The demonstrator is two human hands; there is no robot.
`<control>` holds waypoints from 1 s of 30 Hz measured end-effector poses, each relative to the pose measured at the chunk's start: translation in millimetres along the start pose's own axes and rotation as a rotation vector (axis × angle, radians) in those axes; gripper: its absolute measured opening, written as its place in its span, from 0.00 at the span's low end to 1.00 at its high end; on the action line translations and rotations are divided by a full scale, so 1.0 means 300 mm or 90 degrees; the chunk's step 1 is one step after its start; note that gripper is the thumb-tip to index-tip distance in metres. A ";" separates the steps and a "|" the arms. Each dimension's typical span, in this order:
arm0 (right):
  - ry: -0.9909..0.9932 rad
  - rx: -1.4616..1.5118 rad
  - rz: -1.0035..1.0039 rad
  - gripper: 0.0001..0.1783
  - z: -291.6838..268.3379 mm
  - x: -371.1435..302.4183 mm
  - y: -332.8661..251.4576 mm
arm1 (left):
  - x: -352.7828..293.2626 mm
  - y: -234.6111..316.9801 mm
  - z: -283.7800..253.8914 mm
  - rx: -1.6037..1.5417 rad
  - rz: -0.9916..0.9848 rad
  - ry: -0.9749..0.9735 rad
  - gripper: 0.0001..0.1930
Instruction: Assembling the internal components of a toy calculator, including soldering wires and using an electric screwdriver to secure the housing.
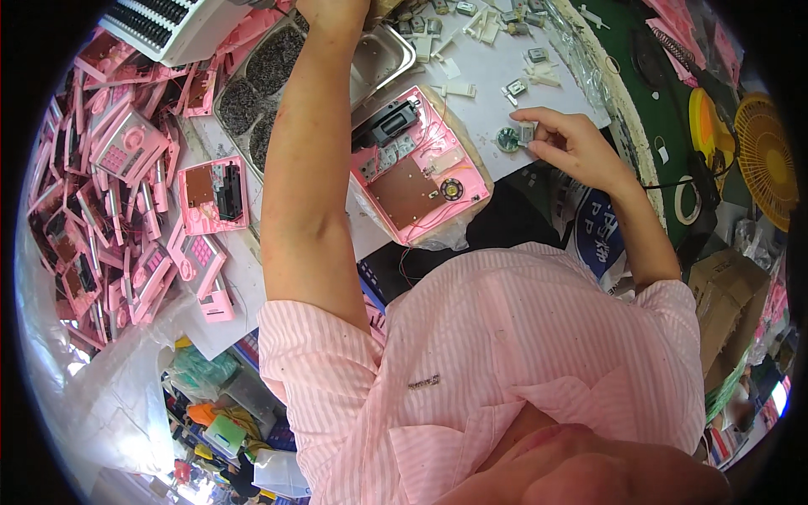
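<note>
My right hand (581, 151) is closed in a pinch around a small silver motor-like part (526, 133). Beside that part, at the fingertips, is a round green disc (507, 140); whether the two are joined I cannot tell. To the left lies an opened pink plastic housing (475, 156) with a brown board, a black mechanism, a round speaker and thin red wires. My left arm stretches far forward across the table. At the upper edge my left hand (331, 10) is cut off, its fingers out of sight, near a shiny metal tray (404, 52).
A compartmented tray of small dark pieces (269, 67) stands partly behind my left arm. Another pink housing (187, 195) lies left of it, beside a big heap of pink housings (126, 160). Several small motors with white plastic parts (537, 55) are scattered far off. A yellow fan (766, 160) stands right.
</note>
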State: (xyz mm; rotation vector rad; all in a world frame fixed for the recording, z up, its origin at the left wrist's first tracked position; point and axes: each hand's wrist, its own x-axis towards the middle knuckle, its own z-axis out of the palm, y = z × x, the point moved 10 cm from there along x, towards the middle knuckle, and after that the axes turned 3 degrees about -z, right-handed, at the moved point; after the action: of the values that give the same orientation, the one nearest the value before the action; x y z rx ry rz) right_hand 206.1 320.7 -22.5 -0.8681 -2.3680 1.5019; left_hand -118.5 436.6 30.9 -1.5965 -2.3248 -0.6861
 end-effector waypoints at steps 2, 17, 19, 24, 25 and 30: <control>-0.012 -0.031 0.009 0.23 0.005 0.011 -0.004 | -0.010 0.023 -0.017 0.010 -0.003 -0.015 0.11; -0.018 -0.338 -0.158 0.24 0.092 0.064 -0.067 | -0.364 0.111 -0.337 -0.493 0.020 0.011 0.14; -0.049 -0.265 -0.061 0.24 0.069 0.074 -0.054 | -0.538 0.074 -0.339 -0.633 -0.114 -0.087 0.07; 0.014 -0.368 -0.230 0.25 0.074 0.041 -0.105 | -0.910 0.082 -0.335 -0.919 -0.389 -0.321 0.06; -0.008 -0.364 -0.225 0.24 0.080 0.046 -0.107 | -0.959 0.086 -0.327 -0.960 -0.413 -0.323 0.07; -0.023 -0.090 -0.089 0.25 0.046 0.049 -0.183 | -1.032 0.122 -0.328 -0.863 -0.319 -0.297 0.08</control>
State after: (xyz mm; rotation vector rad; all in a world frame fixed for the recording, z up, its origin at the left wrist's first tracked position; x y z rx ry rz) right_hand 167.7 301.8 17.4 -0.6938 -2.5276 1.3218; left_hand 24.9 146.2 -13.5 -1.5801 -2.7176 -2.6651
